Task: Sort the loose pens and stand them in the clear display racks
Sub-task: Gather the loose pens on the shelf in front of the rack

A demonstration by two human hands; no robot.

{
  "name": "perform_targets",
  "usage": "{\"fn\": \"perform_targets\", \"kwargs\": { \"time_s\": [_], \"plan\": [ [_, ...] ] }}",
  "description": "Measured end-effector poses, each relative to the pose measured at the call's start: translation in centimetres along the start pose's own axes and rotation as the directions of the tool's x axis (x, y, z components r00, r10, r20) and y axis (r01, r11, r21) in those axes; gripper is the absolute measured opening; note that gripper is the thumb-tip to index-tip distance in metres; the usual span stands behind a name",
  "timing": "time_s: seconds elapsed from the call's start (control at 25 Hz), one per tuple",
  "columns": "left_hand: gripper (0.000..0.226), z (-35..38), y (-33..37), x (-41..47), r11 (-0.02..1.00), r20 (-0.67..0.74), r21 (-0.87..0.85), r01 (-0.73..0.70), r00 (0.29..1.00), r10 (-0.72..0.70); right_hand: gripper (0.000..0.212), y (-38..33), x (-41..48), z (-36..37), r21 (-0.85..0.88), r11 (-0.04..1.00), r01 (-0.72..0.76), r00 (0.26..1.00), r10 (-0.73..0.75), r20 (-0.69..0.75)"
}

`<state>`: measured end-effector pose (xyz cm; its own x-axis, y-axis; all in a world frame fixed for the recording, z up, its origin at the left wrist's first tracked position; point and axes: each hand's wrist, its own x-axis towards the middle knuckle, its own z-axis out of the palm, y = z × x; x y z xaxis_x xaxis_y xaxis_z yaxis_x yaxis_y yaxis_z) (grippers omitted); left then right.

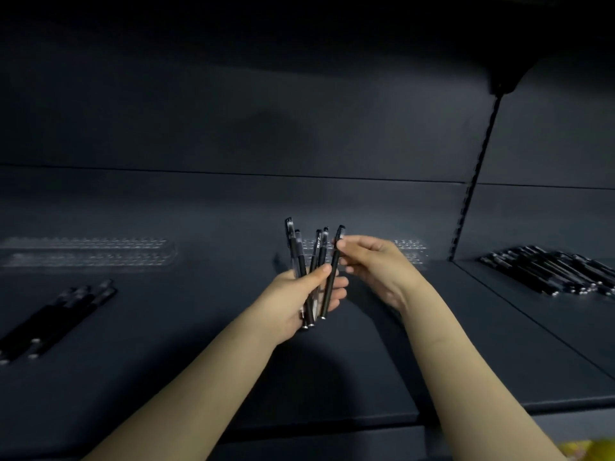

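Left hand [299,294]: centre of the frame, palm up, thumb and fingers curled round the lower halves of a fan of pens [302,261], gripping them.
Fan of pens: about four black and clear-barrelled pens, held nearly upright above the shelf [199,327], caps at the top, tips pointing down past the palm.
Right hand [376,264]: just right of centre, thumb and fingertips pinching the capped upper end of the outermost pen [332,277].
Outermost pen: black, tilted to the right of the fan, its lower part lying across the left fingers.
Left display rack [86,252]: clear, two rows of sockets, at the back of the shelf in the middle left of the frame; no pens stand in it.
Right display rack [412,249]: clear, partly hidden behind the right hand.
Loose pens, left [56,321]: a few black pens lying side by side, lower left, blurred.
Loose pens, right [549,274]: a larger heap lying flat on the neighbouring shelf section, middle right.
Slotted upright [476,174]: dark strip dividing the two shelf sections, upper right.
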<state>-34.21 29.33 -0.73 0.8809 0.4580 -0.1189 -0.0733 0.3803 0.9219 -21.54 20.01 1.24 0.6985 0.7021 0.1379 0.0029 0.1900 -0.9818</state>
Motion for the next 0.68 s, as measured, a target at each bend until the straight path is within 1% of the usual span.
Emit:
{"fn": "perform_targets", "kwargs": {
  "time_s": [0.16, 0.24, 0.32, 0.44, 0.56, 0.68],
  "plan": [
    [0.024, -8.1, 3.6, -2.9, 0.999, -0.056, 0.047, -0.014, 0.998, 0.017, 0.007, -0.1, 0.7, 8.1, 0.167, 0.986, -0.008, 0.999, 0.013, -0.032],
    [0.023, -13.0, 5.3, -4.3, 0.998, -0.115, 0.050, -0.036, 0.993, 0.042, 0.015, 0.6, 1.0, 12.7, 0.197, 0.980, -0.027, 0.998, 0.036, -0.044],
    [0.022, -18.3, 7.2, -5.9, 0.997, -0.176, 0.032, -0.067, 0.982, 0.071, 0.026, 1.9, 1.2, 17.8, 0.198, 0.978, -0.060, 0.998, 0.064, -0.014],
    [0.021, -25.3, 9.9, -8.0, 0.993, -0.236, 0.066, -0.098, 0.965, 0.111, 0.029, 4.4, 1.0, 25.2, 0.096, 0.989, -0.110, 0.994, 0.108, 0.024],
    [0.017, -30.6, 11.7, -9.6, 0.990, -0.270, 0.079, -0.114, 0.954, 0.132, 0.031, 6.9, 1.1, 31.7, -0.066, 0.990, -0.123, 0.992, 0.123, -0.007],
    [0.014, -33.8, 12.4, -10.4, 0.991, -0.278, 0.063, -0.116, 0.952, 0.129, 0.033, 9.4, 1.7, 35.7, -0.263, 0.953, -0.147, 0.989, 0.134, -0.067]
  ]
}}
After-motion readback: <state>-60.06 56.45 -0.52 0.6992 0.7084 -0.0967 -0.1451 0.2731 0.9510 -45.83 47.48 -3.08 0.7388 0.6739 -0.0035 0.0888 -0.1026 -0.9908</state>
